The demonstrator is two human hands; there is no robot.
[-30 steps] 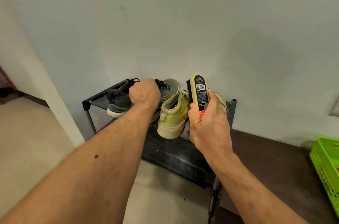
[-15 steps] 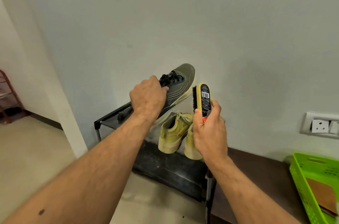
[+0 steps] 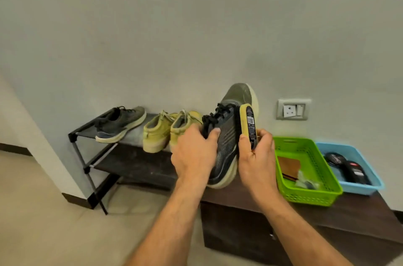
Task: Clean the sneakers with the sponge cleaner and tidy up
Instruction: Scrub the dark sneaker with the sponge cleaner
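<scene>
Your left hand [image 3: 196, 154] grips the dark sneaker [image 3: 229, 135] and your right hand [image 3: 256, 156] grips the shoe brush [image 3: 247, 126] against it, so a hard push could knock the shoe loose.

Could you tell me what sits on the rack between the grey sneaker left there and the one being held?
In the head view, a pair of yellow shoes stands between the grey sneaker on the rack and the held sneaker.

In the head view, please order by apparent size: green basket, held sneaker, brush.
1. Green basket
2. Held sneaker, though it is nearer the camera, so this is unsure
3. Brush, partly hidden by the right hand
</scene>
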